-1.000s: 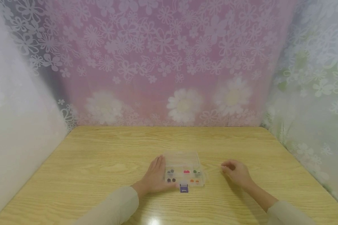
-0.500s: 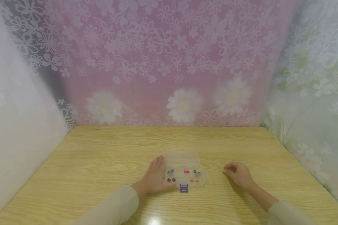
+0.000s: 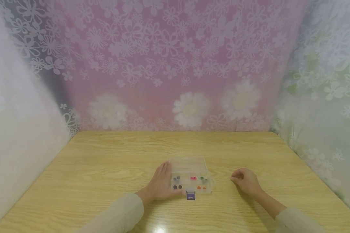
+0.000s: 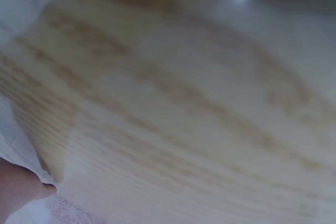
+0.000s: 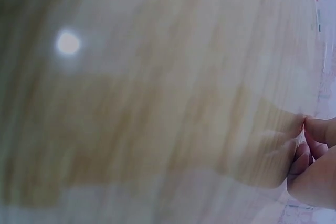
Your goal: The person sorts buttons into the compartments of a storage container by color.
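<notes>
A clear plastic compartment box (image 3: 184, 188) lies on the wooden table with its transparent lid (image 3: 189, 163) raised at the back and a purple latch (image 3: 191, 195) at the front. Inside are small round pieces: dark ones (image 3: 175, 187), pink-red (image 3: 193, 178), green (image 3: 202, 178) and orange (image 3: 199, 188). My left hand (image 3: 161, 183) rests against the box's left side, fingers straight, thumb along the front edge. To the right of the box, my right hand (image 3: 247, 181) hovers with thumb and forefinger tips together; anything between them is too small to make out.
The wooden table (image 3: 113, 149) extends around the box. Pink floral cloth (image 3: 163, 64) hangs behind it, with pale cloth (image 3: 332, 106) at the right and white cloth (image 3: 23, 129) at the left. The left wrist view shows mostly blurred tabletop (image 4: 173, 108).
My right hand has drawn slightly toward the right and nearer to me, then stayed almost still. The left hand and the box keep their places.
</notes>
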{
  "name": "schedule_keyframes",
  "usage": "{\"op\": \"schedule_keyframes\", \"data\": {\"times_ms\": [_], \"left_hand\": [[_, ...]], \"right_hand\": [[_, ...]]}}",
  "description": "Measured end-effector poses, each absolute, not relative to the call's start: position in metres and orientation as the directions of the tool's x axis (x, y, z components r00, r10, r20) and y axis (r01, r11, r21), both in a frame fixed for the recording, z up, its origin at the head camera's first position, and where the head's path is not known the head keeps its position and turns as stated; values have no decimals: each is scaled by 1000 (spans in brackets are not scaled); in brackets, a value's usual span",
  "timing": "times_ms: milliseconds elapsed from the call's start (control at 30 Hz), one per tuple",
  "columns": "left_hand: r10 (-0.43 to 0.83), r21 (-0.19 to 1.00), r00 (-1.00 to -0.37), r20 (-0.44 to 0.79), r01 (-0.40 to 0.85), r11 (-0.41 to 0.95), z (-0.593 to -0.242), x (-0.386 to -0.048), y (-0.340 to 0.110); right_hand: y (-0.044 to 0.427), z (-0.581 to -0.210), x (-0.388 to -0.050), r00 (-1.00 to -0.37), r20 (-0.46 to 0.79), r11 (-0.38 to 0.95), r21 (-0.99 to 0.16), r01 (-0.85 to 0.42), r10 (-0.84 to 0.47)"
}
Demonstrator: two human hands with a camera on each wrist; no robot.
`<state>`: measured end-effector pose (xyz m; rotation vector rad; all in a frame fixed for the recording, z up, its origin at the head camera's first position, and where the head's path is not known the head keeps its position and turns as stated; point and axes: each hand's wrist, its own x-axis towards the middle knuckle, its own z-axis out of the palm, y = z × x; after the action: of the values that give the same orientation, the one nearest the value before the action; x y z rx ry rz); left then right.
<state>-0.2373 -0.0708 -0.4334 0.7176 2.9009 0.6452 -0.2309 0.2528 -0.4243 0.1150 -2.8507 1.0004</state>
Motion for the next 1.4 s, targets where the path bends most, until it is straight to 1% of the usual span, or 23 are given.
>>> {"op": "schedule_keyframes", "data": {"times_ms": [133, 400, 733, 1167, 1400], "left_hand": [[463, 426, -886, 22, 427, 798, -433, -237, -71], [463, 426, -886, 29, 430, 796, -434, -238, -71], [466, 421, -884, 32, 435, 796, -433, -237, -71], [469, 397, -882, 46, 447, 802, -434, -238, -72], [468, 402, -883, 44, 444, 801, -434, -238, -71]], "right_hand": [[252, -424, -231, -990, 137, 782, -612, -113, -35], [251, -422, -231, -994, 104, 772, -630, -78, -16], [251, -424, -231, -991, 136, 767, -635, -91, -5], [249, -417, -228, -993, 120, 749, -659, -75, 7], [249, -412, -227, -996, 85, 702, -710, -52, 13]]}}
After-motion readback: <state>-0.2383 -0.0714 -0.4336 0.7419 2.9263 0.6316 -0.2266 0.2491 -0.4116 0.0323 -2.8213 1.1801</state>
